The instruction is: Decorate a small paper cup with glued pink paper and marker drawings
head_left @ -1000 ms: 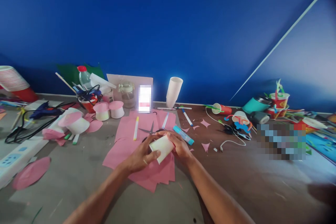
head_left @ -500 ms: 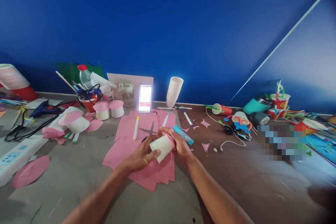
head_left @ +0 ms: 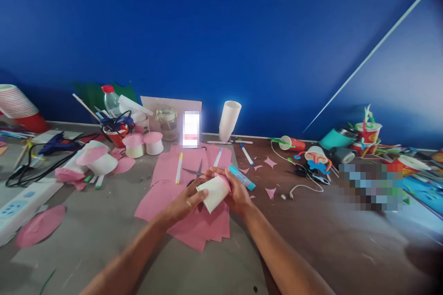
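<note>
A white paper cup (head_left: 215,194) lies on its side between my hands, its pink paper end turned toward the right. My left hand (head_left: 189,199) grips the cup's left side, thumb across the white wall. Around the pink end my right hand (head_left: 238,192) is closed, and its palm hides part of that end. Beneath them several pink paper sheets (head_left: 155,207) overlap on the table. Scissors (head_left: 198,170) lie just beyond my left hand, partly covered by it. A blue glue stick (head_left: 242,178) rests just past my right hand.
Pink-topped cups (head_left: 153,144) stand at the left behind a power strip (head_left: 20,205). A yellow marker (head_left: 179,168) lies on the sheets. A tall stack of white cups (head_left: 230,120) is against the blue wall. Pink scraps (head_left: 271,193) and a white cable (head_left: 306,188) lie to the right.
The cup has turned slightly in my hands, and my left thumb has shifted up and to the left along its wall. My right hand still holds the pink end.
</note>
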`<state>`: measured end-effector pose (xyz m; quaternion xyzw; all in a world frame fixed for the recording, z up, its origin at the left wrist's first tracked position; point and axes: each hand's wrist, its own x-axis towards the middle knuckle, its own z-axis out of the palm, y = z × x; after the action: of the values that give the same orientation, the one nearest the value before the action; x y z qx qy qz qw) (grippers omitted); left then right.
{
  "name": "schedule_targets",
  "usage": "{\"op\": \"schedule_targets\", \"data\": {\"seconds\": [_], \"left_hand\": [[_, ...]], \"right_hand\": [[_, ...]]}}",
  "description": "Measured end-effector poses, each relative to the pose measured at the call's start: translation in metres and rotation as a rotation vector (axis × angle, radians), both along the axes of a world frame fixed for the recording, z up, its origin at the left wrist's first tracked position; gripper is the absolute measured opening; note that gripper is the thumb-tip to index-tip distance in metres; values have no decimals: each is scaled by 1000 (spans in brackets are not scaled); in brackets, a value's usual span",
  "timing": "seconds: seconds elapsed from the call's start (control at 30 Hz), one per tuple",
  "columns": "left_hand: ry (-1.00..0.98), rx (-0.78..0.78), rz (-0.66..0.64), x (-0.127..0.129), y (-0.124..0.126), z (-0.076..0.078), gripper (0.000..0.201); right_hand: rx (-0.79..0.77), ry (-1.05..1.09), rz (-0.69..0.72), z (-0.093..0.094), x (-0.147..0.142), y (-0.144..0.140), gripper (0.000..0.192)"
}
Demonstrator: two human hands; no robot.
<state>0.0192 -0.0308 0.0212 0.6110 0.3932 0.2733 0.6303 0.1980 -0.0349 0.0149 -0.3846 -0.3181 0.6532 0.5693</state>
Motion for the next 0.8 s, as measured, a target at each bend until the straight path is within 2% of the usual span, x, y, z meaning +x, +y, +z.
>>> {"op": "schedule_targets", "data": {"seconds": [0.27,0.43,0.6,0.8], "left_hand": [[-16,-35,-8,3,1,4,60],[-7,12,11,4,0,1,52],[7,42,59,7,-1,-2,55],[-50,18,107,9,-1,-5,52]], "right_hand": [[14,-53,-7,-3,2,1,55],[25,-53,-28,-5,-1,0,50],[62,-139,-56,-12,-1,2,51],[24,-22,-52,-13,-1,2,40]]}}
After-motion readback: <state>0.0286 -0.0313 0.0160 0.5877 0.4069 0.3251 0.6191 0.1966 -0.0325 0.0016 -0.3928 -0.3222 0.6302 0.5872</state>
